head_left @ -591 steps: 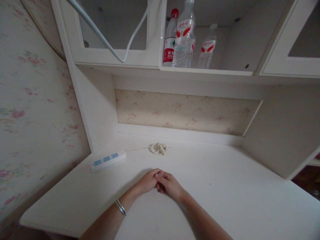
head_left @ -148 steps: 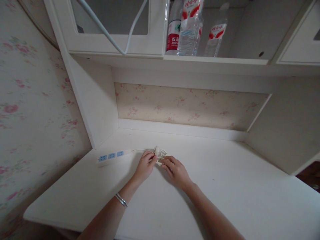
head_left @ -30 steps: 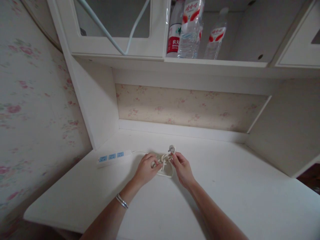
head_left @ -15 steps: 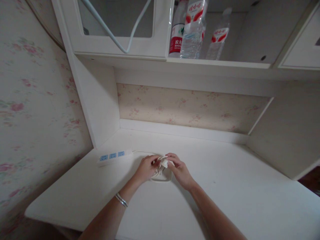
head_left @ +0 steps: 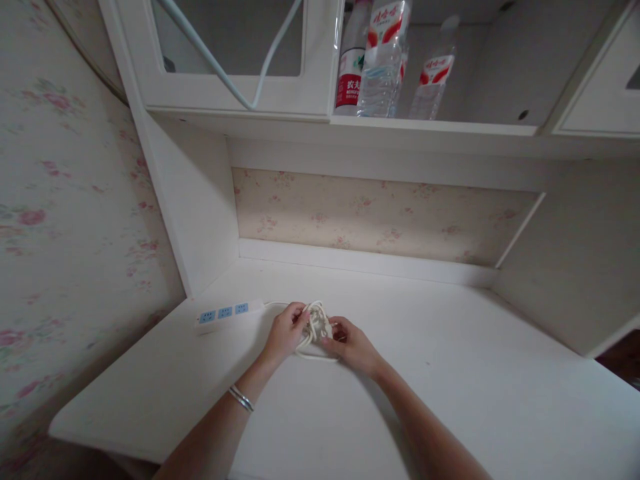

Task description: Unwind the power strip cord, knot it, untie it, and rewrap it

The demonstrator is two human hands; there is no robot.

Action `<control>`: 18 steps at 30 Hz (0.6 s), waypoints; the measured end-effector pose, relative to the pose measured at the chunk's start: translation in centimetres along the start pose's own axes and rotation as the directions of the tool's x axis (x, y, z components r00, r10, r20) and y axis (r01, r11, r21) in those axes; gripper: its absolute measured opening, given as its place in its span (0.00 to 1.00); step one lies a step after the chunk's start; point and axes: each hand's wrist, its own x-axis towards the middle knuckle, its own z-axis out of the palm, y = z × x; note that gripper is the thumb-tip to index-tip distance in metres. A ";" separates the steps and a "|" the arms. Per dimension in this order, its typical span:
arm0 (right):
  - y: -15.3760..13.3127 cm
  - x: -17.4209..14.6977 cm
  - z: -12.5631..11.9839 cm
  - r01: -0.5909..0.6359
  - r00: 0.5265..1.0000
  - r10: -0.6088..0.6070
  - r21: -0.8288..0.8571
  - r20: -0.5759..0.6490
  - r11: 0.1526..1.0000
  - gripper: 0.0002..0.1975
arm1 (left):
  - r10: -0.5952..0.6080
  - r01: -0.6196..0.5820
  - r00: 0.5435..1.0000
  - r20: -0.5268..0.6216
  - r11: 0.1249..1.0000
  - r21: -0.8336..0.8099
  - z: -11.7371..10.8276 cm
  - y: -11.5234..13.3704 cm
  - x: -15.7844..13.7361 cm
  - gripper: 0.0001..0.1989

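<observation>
A white power cord (head_left: pixel 316 358) lies in loose loops between my hands on the white desk. My left hand (head_left: pixel 286 329) is closed on the loops at their left side, thumb and fingers pinching the cord. On the right, my right hand (head_left: pixel 351 343) is closed with its thumb and fingers round the whitish end of the cord, which looks like the plug, partly hidden by the fingers. To the left lies a white power strip (head_left: pixel 254 309) with blue socket faces; the cord runs from its right end toward my left hand.
The white desk (head_left: pixel 440 400) spreads around my hands, with a floral wall panel (head_left: pixel 380 217) behind it. Overhead are a glass-fronted cabinet door (head_left: pixel 235 93) and a shelf holding several plastic bottles (head_left: pixel 380 87). Side panels stand left and right.
The cord loops between my hands have opened out and shifted slightly. My left hand has moved a little left and up; my right hand has moved slightly down, turning the plug end.
</observation>
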 end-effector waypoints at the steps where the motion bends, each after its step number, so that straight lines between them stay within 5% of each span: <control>1: 0.2 0.0 0.0 0.008 1.000 -0.008 -0.012 -0.003 1.000 0.19 | -0.003 0.003 1.000 0.002 1.000 -0.007 0.0 0.0 0.0 0.14; 8: 0.0 0.1 -0.8 0.089 0.966 -0.130 -0.187 -0.223 0.978 0.15 | -0.031 0.033 0.999 0.025 0.995 -0.094 -0.2 0.9 0.0 0.15; 18: -1.3 -0.5 -0.6 0.344 0.871 -0.475 -0.541 -0.121 0.768 0.12 | -0.031 0.054 0.991 0.129 0.983 -0.176 -0.3 1.6 -0.2 0.15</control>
